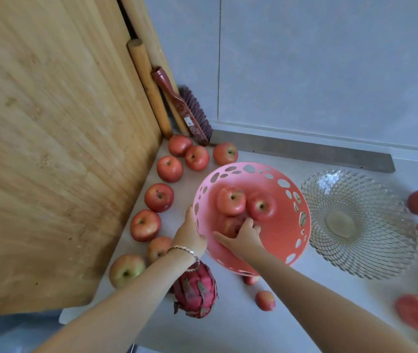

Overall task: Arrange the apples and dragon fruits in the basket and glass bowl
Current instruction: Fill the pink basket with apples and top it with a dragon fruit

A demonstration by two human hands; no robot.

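Grey counter [317, 317]: left hand [190, 235] grips basket [281, 240] rim, right hand [244, 236] clasps apple [228, 226] inside.

Large bamboo board [50, 149] upright at left; wooden rod [149, 90], red-handled brush [183, 109] leaning in corner behind.

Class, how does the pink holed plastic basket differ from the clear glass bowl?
The pink holed plastic basket is opaque; the clear glass bowl is see-through, diamond-patterned. The basket holds red apples; the bowl holds nothing. The left hand grips the basket's rim; nothing touches the bowl. Both are round.
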